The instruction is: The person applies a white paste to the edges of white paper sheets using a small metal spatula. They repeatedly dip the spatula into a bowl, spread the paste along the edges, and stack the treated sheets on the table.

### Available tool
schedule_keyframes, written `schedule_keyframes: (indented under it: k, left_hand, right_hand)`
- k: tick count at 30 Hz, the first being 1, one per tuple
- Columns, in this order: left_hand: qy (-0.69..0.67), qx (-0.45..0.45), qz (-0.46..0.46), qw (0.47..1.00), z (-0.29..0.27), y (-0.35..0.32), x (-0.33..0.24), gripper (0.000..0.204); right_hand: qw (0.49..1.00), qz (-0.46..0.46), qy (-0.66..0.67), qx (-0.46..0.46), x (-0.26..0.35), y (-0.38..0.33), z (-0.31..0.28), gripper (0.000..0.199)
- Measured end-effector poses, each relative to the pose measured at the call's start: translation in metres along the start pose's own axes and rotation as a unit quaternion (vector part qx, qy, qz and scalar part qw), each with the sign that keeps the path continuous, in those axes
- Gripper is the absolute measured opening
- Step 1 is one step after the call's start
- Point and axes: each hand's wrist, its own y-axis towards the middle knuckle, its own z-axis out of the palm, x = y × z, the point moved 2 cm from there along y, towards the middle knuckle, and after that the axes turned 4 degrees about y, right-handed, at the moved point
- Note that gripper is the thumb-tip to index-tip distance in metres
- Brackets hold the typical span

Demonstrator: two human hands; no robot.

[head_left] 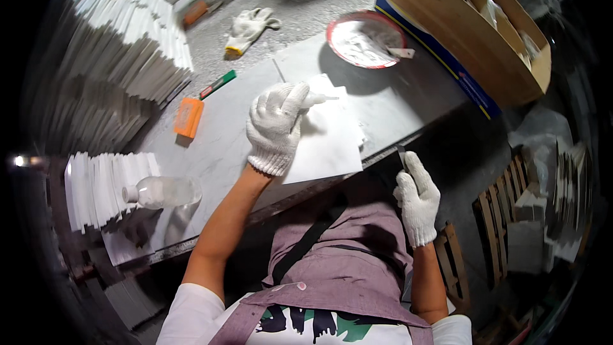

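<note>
In a white knit glove, my left hand (274, 124) is closed around a small white squeeze bottle (313, 99), whose thin nozzle points right. The hand hovers over a few flat white square pieces (329, 150) that lie overlapped at the table's near edge. My right hand (419, 197), also gloved, is off the table's edge to the right. Its fingers are closed on a slim dark tool with a narrow blade (401, 156), most of which the glove hides; its exact kind does not show.
On the grey table (223, 124) are an orange block (188, 118), a green stick-like tool (218, 84), a loose glove (249, 29), a clear bottle (166, 192) and a red-rimmed bowl of white paste (361, 41). Tile-like stacks (128, 45) rise left; a cardboard box (469, 38) stands right.
</note>
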Motion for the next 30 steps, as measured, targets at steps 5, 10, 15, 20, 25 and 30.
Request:
schedule_keyframes:
  k: [5,10,15,20,25,30]
  left_hand:
    - [-0.608,-0.198,-0.332,0.694,0.003,-0.023,0.045,0.032]
    - [-0.215,-0.167,-0.391,0.879,-0.015,-0.04,0.106,0.037]
    - [-0.127,-0.126,-0.479,0.859,-0.011,-0.077,0.133,0.045]
    - [-0.015,-0.083,-0.465,0.881,-0.006,-0.09,0.131,0.048]
    - [-0.009,-0.067,-0.462,0.884,-0.011,-0.088,0.127,0.054]
    - [-0.041,-0.092,-0.455,0.885,-0.021,-0.092,0.114,0.064]
  right_hand:
    - [0.997,-0.042,-0.032,0.052,0.004,-0.003,-0.004,0.048]
    - [0.993,0.001,0.072,0.09,0.02,-0.005,0.005,0.057]
    - [0.98,0.064,0.146,0.115,0.026,-0.004,0.004,0.045]
    - [0.977,0.068,0.174,0.106,0.021,-0.003,0.004,0.024]
    - [0.978,0.078,0.147,0.124,0.025,-0.006,0.009,0.026]
    - [0.982,0.061,0.118,0.131,0.025,-0.006,0.01,0.028]
